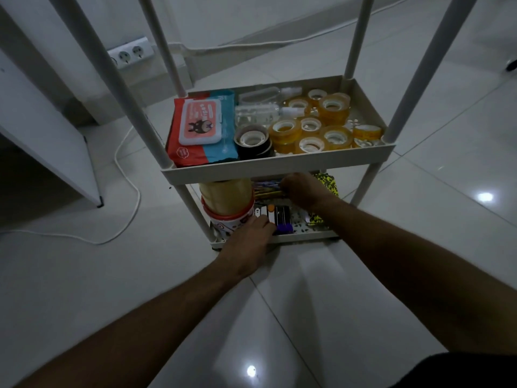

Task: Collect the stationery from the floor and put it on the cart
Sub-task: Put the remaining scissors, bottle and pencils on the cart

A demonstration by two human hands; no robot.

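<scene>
Stationery on cart's bottom shelf, left hand gripping it, right hand grip unclear

Glossy white tiled floor with ceiling-light glare spots. White double wall socket low on the wall, top left. White cable loops across the floor at left. White angled panel along the left edge. Dark caster at far right edge.

Indoor room, home or office, can't tell which. Glossy white floor tiles, wall socket strip, white plastic cart stocked with tape rolls.
</scene>
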